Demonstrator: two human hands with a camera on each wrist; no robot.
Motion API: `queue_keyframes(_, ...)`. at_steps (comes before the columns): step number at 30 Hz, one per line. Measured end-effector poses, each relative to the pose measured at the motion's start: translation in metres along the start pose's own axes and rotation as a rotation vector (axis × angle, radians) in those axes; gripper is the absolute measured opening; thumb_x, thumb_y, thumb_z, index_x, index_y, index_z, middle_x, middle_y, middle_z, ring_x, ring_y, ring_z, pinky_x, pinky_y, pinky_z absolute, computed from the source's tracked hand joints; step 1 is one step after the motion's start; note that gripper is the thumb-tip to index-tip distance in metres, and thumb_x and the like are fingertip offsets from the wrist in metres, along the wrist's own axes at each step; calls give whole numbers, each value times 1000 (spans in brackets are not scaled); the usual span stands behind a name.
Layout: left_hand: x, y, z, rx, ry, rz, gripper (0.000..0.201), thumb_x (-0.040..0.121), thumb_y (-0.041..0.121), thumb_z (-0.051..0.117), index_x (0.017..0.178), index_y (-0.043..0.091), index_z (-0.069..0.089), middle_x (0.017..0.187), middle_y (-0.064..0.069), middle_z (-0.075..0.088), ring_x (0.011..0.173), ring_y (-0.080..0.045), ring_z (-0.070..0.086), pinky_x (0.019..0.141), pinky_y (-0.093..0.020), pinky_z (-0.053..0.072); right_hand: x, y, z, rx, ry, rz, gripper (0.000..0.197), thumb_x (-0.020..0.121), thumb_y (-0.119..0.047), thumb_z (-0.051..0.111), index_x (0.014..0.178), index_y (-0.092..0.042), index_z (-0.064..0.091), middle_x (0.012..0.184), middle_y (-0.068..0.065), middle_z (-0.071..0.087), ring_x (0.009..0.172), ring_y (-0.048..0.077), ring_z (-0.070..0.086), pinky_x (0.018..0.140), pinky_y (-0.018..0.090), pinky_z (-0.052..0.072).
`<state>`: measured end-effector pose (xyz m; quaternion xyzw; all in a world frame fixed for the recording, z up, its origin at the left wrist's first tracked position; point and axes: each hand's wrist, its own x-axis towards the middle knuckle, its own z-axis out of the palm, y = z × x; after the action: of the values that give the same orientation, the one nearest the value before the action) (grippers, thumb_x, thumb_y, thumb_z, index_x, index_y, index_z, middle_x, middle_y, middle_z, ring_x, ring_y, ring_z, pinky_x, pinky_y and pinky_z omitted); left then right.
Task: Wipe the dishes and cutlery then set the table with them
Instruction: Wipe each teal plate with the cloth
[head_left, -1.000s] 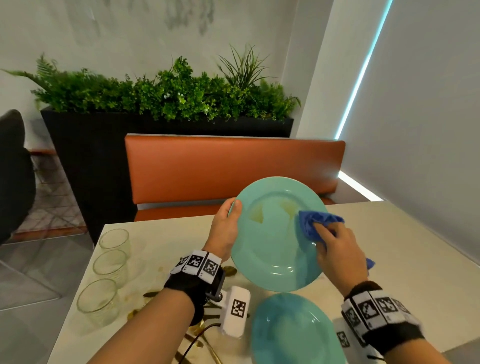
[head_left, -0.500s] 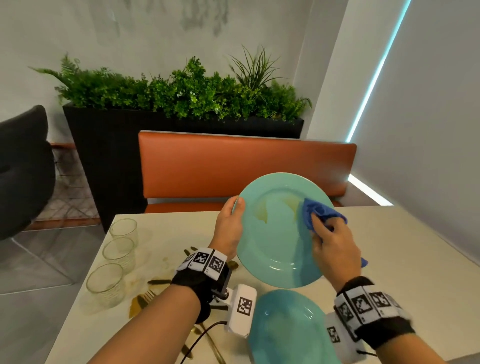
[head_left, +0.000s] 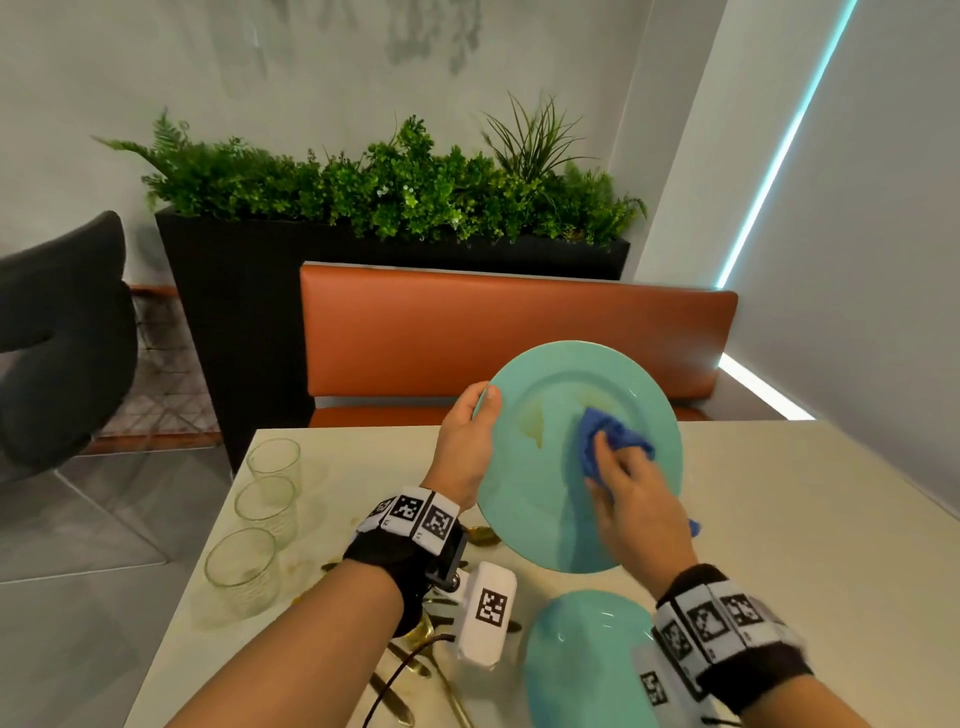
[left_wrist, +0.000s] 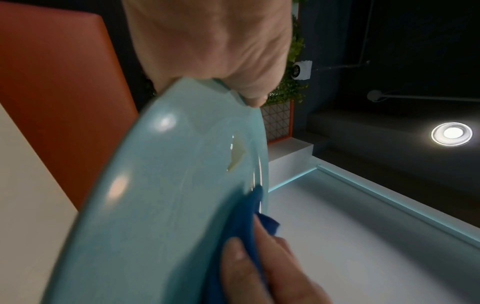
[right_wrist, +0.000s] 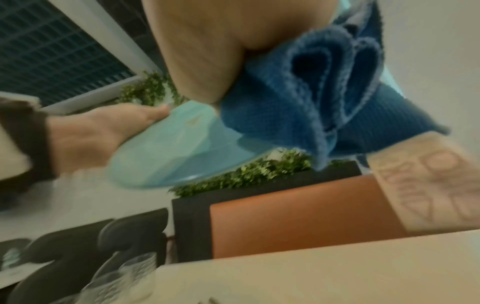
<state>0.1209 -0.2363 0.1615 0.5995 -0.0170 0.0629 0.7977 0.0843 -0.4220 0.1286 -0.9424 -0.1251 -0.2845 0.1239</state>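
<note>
My left hand (head_left: 467, 441) grips the left rim of a teal plate (head_left: 540, 499), held tilted up above the table; the thumb lies over the rim (left_wrist: 249, 96). A yellowish smear (head_left: 534, 423) marks the plate's face. My right hand (head_left: 631, 504) holds a bunched blue cloth (head_left: 608, 441) pressed against the plate's middle, right of the smear. The cloth (right_wrist: 311, 98) fills the right wrist view. A second teal plate (head_left: 582, 660) lies flat on the table near me. Gold cutlery (head_left: 415, 670) lies under my left wrist, partly hidden.
Three empty glasses (head_left: 260, 509) stand in a row along the table's left edge (head_left: 208, 519). An orange bench (head_left: 509, 332) and a black planter with greenery (head_left: 395, 192) stand behind the table. A dark chair (head_left: 57, 332) is at the left. The table's right side (head_left: 805, 519) is bare.
The cloth in my right hand has slid left from the plate's right rim toward its middle. The camera view has shifted, so the scene sits further right.
</note>
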Motion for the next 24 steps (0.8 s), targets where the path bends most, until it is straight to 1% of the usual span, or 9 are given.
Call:
queue_keyframes(2, 6, 5, -12, 6, 14, 12, 22, 101, 25, 41, 89, 22, 59, 82, 3, 65, 70, -11, 61, 62, -24, 53, -12, -25, 10, 24, -192, -215, 45, 79, -24, 47, 122, -16, 58, 95, 8, 61, 73, 30, 64, 50, 28, 50)
queue_keyframes(5, 13, 7, -42, 13, 17, 4, 21, 101, 26, 41, 91, 22, 59, 84, 2, 65, 74, -14, 61, 66, -27, 53, -6, -32, 8, 9, -550, -281, 42, 83, -31, 43, 121, -33, 60, 104, -1, 59, 91, 21, 62, 65, 28, 48)
queue_keyframes(8, 19, 9, -70, -5, 34, -10, 21, 101, 28, 41, 93, 25, 60, 88, 2, 66, 77, -14, 64, 68, -30, 54, 21, -32, 3, -44, -293, -134, 28, 79, -21, 57, 100, -33, 72, 90, 1, 65, 80, 22, 67, 52, 23, 40)
queue_keyframes(12, 26, 17, -78, -37, 5, -4, 21, 101, 27, 41, 92, 25, 60, 85, 5, 67, 73, -10, 63, 65, -26, 54, 43, -57, 22, 6, -7, 207, 35, 83, -8, 60, 118, -9, 64, 101, 23, 60, 87, 42, 60, 59, 41, 51)
queue_keyframes(15, 33, 20, -85, -28, -17, -5, 21, 100, 27, 42, 89, 26, 60, 87, 3, 67, 77, -14, 63, 72, -31, 53, 32, -108, 39, 35, -56, -40, 37, 83, -21, 51, 117, -14, 63, 97, 13, 61, 79, 34, 62, 55, 36, 53)
queue_keyframes(19, 42, 19, -111, -32, -17, -24, 21, 100, 28, 42, 90, 25, 59, 86, 2, 66, 73, -12, 62, 65, -27, 52, 19, -111, 40, 47, -513, -143, 41, 85, -30, 39, 121, -32, 60, 112, 2, 57, 101, 26, 56, 74, 37, 51)
queue_keyframes(20, 44, 19, -116, -36, -18, -28, 21, 100, 28, 42, 90, 25, 60, 85, 3, 66, 72, -12, 62, 65, -27, 52, 21, -104, 37, 21, -505, -120, 39, 84, -29, 42, 116, -34, 64, 109, 2, 59, 100, 27, 57, 73, 38, 51)
queue_keyframes(22, 46, 19, -122, -48, -20, -29, 22, 100, 27, 42, 89, 26, 60, 85, 3, 66, 73, -14, 61, 68, -29, 52, 30, -89, 32, -48, -301, -12, 29, 78, -18, 60, 101, -32, 72, 94, 9, 64, 85, 34, 64, 60, 38, 53)
queue_keyframes(24, 48, 21, -120, -76, -41, -36, 21, 101, 27, 41, 89, 26, 60, 86, 3, 66, 74, -14, 61, 69, -30, 52, 44, -83, 27, -87, -89, 212, 31, 81, -8, 64, 106, -23, 71, 99, 20, 62, 87, 42, 62, 61, 41, 51)
